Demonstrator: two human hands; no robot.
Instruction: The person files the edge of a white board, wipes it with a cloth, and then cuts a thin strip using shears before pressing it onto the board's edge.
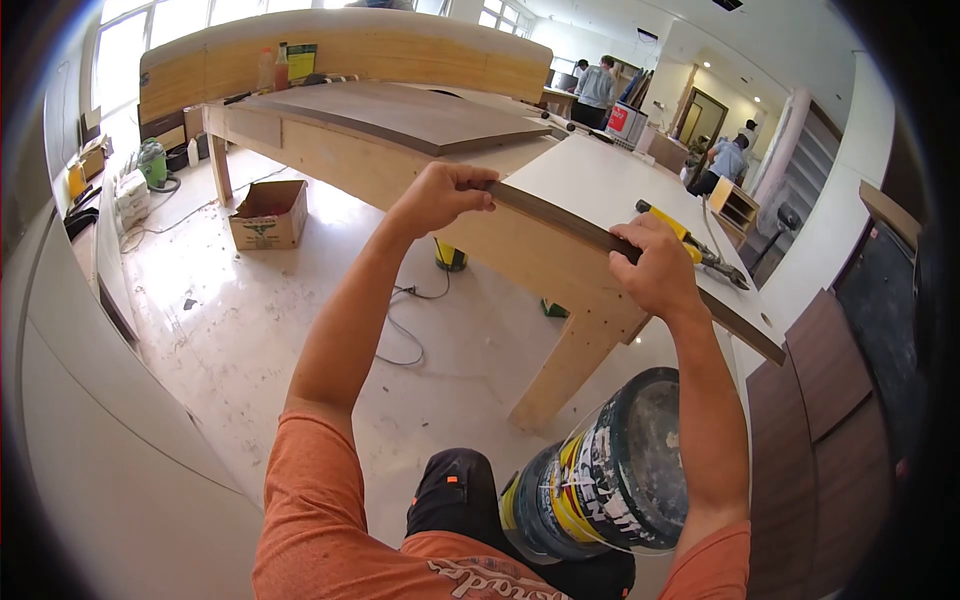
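A white panel with a dark brown edge strip lies on the wooden workbench. At the strip's left end my left hand pinches the edge, thumb and fingers closed round it. Farther right along the same edge, my right hand grips the strip, fingers over the top. Just beyond my right hand a yellow-and-black power tool rests on the panel. Behind my left hand lies a larger grey-brown panel.
Below the bench are a cardboard box and a cable on the floor. A large paint bucket stands near my legs. The bench leg slants beside it. People are in the background.
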